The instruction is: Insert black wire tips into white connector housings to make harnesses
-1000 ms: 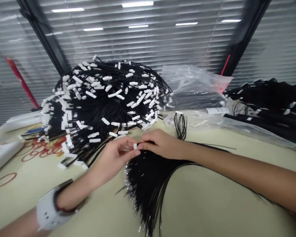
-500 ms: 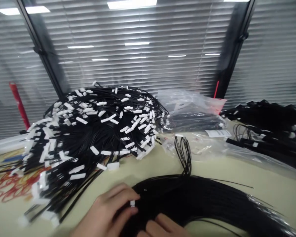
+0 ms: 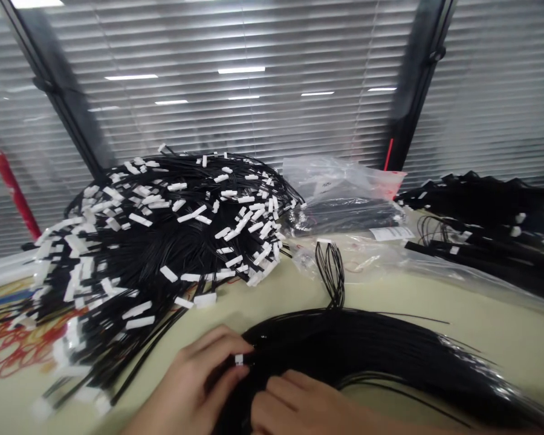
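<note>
My left hand (image 3: pixel 199 377) pinches a small white connector (image 3: pixel 239 360) between thumb and fingertips, at the left end of a thick black wire bundle (image 3: pixel 367 344). Just right of it, my right hand (image 3: pixel 294 402) has its fingers curled together over the bundle; what its fingertips hold is hidden. The bundle curves across the table to the lower right, its far ends shiny. From its top edge a thin looped group of black wires (image 3: pixel 334 275) rises to a white connector (image 3: pixel 323 241).
A large heap of black wires with white connectors (image 3: pixel 163 223) lies at the left. Clear plastic bags (image 3: pixel 344 196) stand behind, more black wires (image 3: pixel 485 205) lie at the right, and red-orange bands (image 3: pixel 16 347) are at the far left. Blinds cover the windows behind.
My right hand has moved up slightly over the bundle, showing more of its back. My left hand keeps the white connector. The whole view has shifted a little.
</note>
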The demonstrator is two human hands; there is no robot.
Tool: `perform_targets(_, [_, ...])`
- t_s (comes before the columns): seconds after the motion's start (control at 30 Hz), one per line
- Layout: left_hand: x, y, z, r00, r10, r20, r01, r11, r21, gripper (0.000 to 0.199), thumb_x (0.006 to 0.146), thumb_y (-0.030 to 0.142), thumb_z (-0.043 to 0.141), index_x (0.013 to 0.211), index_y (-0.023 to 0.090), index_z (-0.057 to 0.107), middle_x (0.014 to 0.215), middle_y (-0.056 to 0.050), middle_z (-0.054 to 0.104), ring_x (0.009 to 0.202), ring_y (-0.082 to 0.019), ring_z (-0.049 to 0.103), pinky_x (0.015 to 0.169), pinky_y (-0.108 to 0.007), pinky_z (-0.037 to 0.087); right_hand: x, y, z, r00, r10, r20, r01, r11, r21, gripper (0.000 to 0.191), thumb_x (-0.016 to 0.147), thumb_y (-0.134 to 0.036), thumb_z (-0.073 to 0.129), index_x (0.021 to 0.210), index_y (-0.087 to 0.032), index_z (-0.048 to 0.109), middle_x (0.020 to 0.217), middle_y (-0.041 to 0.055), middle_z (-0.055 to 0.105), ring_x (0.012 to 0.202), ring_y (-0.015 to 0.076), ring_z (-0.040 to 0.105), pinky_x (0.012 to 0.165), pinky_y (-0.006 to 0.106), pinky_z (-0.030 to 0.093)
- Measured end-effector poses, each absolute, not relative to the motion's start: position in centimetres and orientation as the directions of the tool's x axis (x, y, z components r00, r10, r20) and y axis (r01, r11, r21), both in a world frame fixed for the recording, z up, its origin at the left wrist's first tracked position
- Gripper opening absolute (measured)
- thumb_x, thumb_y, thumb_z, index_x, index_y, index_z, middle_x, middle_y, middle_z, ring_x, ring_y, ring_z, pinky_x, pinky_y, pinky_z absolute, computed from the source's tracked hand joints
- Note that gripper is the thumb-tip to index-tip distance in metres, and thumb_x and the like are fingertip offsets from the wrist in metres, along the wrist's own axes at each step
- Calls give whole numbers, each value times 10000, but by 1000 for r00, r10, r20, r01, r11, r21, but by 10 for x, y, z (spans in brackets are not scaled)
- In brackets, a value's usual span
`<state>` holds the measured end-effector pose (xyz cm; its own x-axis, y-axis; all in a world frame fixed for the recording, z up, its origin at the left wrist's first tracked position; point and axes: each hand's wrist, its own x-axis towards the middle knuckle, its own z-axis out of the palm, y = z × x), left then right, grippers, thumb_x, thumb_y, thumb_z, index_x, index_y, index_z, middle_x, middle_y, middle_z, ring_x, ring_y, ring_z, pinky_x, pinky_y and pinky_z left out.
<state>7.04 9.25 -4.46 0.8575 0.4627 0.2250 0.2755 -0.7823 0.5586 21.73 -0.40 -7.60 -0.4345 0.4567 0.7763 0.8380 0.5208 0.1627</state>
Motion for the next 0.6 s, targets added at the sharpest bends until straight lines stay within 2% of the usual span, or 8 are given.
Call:
perform_targets(0.07, [72, 94, -44, 844, 479, 242, 274, -773, 573, 148, 822, 159, 454, 894, 218, 569, 874, -25, 605, 824, -167, 594, 709, -269, 497, 218, 0, -79, -443, 415, 795, 821, 544, 174, 261, 855, -133, 334, 610, -180, 410, 516, -48, 446, 444, 94, 353, 385, 234, 245])
perform_targets(0.2, [73, 96, -45, 834, 503, 227, 267, -728, 631, 136, 815, 156, 469, 857, 215, 584, 822, -17, 606, 791, -165, 590, 686, -277, 488, 218, 0, -78, -462, 445, 767, 798, 586, 141, 184, 814, -162, 428, 631, -184, 420, 559, -53, 464, 487, 90, 390, 405, 226, 253])
perform_targets(0.33, [74, 95, -46, 810, 532, 245, 274, -714, 644, 155, 799, 128, 469, 862, 211, 584, 846, -20, 609, 817, -170, 582, 720, -298, 475, 226, -10, -56, -541, 578, 610, 802, 573, 169, 118, 744, -179, 533, 643, -169, 472, 599, -24, 530, 515, 111, 451, 430, 240, 311])
perform_targets(0.37, [74, 95, -45, 808, 539, 239, 277, -705, 653, 158, 798, 124, 467, 862, 208, 583, 849, -21, 610, 820, -170, 580, 723, -300, 472, 229, -13, -47, -535, 649, 540, 803, 589, 87, 86, 741, -188, 547, 676, -159, 498, 629, -13, 554, 548, 115, 481, 466, 238, 353])
perform_targets(0.43, [75, 95, -44, 805, 554, 214, 284, -676, 680, 144, 797, 130, 473, 860, 199, 583, 828, -20, 608, 788, -164, 576, 698, -293, 467, 235, -17, -32, -487, 790, 372, 762, 593, -261, 15, 757, -160, 531, 759, -148, 539, 733, -5, 597, 653, 91, 529, 575, 193, 412])
perform_targets(0.5, [75, 96, -42, 793, 582, 181, 299, -630, 717, 117, 790, 153, 494, 857, 186, 584, 750, -9, 593, 701, -149, 561, 632, -274, 455, 240, -19, -22, -388, 908, 161, 683, 400, -611, 114, 774, -102, 488, 811, -164, 577, 806, -25, 612, 701, 48, 533, 626, 137, 404])
perform_targets(0.53, [74, 97, -42, 788, 598, 146, 313, -593, 742, 108, 783, 170, 509, 856, 181, 587, 688, 5, 572, 652, -140, 543, 599, -263, 442, 242, -18, -19, -365, 930, 49, 636, 287, -716, 110, 771, -123, 505, 812, -169, 597, 786, -28, 610, 675, 42, 523, 607, 131, 395])
perform_targets(0.6, [72, 100, -41, 788, 610, 76, 313, -504, 805, 105, 768, 195, 537, 852, 171, 594, 616, 27, 534, 587, -122, 503, 546, -239, 410, 244, -16, -17, -351, 929, -118, 564, 110, -818, 118, 769, -198, 532, 832, -166, 625, 728, -18, 593, 620, 46, 490, 559, 146, 376])
